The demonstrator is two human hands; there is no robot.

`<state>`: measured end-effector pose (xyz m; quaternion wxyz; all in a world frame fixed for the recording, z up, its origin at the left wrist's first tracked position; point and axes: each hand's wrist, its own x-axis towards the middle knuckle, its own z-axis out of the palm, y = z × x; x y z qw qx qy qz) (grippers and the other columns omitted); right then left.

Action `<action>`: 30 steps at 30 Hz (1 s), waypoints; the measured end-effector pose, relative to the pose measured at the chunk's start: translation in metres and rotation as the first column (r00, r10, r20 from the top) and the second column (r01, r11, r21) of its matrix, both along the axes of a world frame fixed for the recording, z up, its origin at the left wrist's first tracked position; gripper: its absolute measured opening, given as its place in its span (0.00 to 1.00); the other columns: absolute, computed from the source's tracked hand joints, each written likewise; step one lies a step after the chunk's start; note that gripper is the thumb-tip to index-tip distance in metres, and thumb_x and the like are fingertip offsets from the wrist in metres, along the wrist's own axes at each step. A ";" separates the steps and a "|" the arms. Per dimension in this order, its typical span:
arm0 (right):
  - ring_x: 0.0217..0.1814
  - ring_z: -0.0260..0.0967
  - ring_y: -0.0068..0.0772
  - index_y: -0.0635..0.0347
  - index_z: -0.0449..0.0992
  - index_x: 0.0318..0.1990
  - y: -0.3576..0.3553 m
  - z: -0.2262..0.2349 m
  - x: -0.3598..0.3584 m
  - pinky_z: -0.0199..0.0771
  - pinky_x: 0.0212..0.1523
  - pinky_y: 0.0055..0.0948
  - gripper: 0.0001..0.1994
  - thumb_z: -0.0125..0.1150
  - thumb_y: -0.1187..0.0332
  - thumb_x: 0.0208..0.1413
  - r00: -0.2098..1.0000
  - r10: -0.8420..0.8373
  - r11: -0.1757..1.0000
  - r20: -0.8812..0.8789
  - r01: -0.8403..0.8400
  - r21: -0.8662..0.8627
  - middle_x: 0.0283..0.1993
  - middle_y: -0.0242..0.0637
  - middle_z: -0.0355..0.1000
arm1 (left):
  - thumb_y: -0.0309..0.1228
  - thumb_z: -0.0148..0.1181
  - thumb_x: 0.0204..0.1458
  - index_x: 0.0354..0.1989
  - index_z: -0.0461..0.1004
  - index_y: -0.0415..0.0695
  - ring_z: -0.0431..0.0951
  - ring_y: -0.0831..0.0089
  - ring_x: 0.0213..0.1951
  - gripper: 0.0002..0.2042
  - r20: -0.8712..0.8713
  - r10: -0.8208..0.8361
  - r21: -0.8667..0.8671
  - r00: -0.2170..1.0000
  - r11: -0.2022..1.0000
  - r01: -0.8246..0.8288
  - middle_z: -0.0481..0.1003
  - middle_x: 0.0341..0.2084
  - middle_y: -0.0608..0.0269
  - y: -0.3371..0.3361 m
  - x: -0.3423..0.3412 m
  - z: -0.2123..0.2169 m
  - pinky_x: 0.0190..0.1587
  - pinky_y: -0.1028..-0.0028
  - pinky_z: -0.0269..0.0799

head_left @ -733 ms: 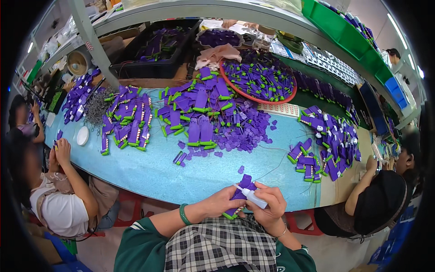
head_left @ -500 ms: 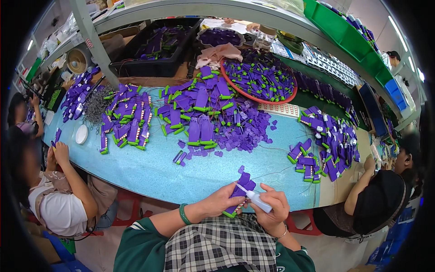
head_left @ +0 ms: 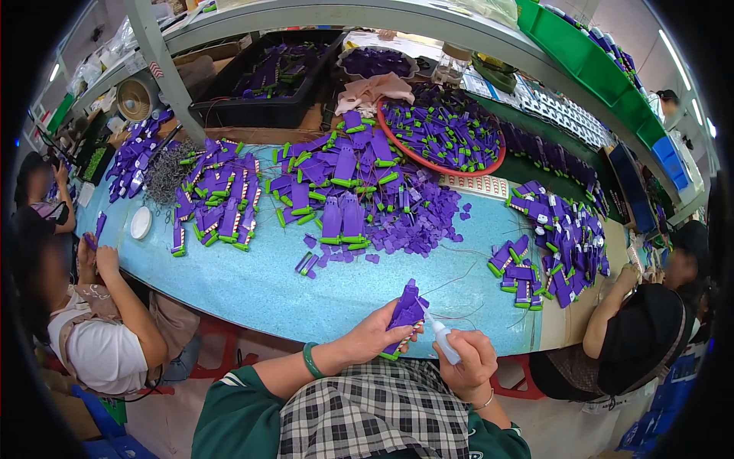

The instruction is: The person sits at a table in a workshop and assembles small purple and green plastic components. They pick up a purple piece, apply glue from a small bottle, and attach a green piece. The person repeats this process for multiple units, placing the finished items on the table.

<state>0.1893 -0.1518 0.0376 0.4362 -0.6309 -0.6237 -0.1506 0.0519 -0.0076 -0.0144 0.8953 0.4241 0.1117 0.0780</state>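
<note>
Near the table's front edge, my left hand (head_left: 365,336) is closed around a flat purple part (head_left: 405,310) with a green edge, a striped strip along one side and thin wires. My right hand (head_left: 472,358) grips a small whitish squeeze bottle (head_left: 445,344) with a thin nozzle. The nozzle tip is at the right side of the purple part; I cannot tell whether it touches. Beyond my hands lies a heap of similar purple-and-green parts (head_left: 342,218), with loose thin purple pieces (head_left: 417,229) beside it.
A red-rimmed basket (head_left: 498,164) holds many small purple-and-green pieces. Other piles lie at left (head_left: 222,195) and right (head_left: 566,245). A white round lid (head_left: 141,222) is at left. A black tray (head_left: 252,113) stands behind, under a metal shelf (head_left: 306,18). Co-workers sit on both sides.
The bottle has moved right, its nozzle shifting from the left part of the purple piece to its right side. My left hand has raised and turned the purple part slightly.
</note>
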 end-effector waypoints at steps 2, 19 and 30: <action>0.26 0.73 0.34 0.61 0.76 0.38 0.000 0.000 0.000 0.73 0.22 0.26 0.19 0.74 0.78 0.35 1.000 0.011 1.000 -0.007 -0.011 0.001 0.33 0.39 0.71 | 0.35 0.53 0.61 0.56 0.59 0.44 0.70 0.80 0.40 0.18 -0.004 -0.012 0.050 1.000 0.999 0.012 0.69 0.42 0.64 0.001 -0.001 0.000 0.37 0.78 0.72; 0.29 0.74 0.34 0.59 0.75 0.41 -0.003 0.000 -0.004 0.73 0.25 0.27 0.21 0.75 0.77 0.35 0.998 0.060 0.998 0.028 -0.059 -0.015 0.36 0.37 0.71 | 0.29 0.50 0.60 0.54 0.58 0.38 0.72 0.76 0.30 0.16 -0.060 0.171 0.465 0.983 0.877 -0.124 0.69 0.33 0.61 -0.010 0.004 0.001 0.33 0.74 0.73; 0.27 0.70 0.33 0.59 0.74 0.41 0.000 0.003 -0.006 0.70 0.23 0.27 0.22 0.74 0.78 0.35 0.996 0.083 0.996 0.037 -0.082 -0.026 0.34 0.38 0.69 | 0.28 0.50 0.60 0.58 0.56 0.39 0.71 0.75 0.32 0.19 -0.067 0.193 0.598 0.979 0.793 -0.115 0.68 0.34 0.61 -0.006 -0.001 0.006 0.36 0.74 0.71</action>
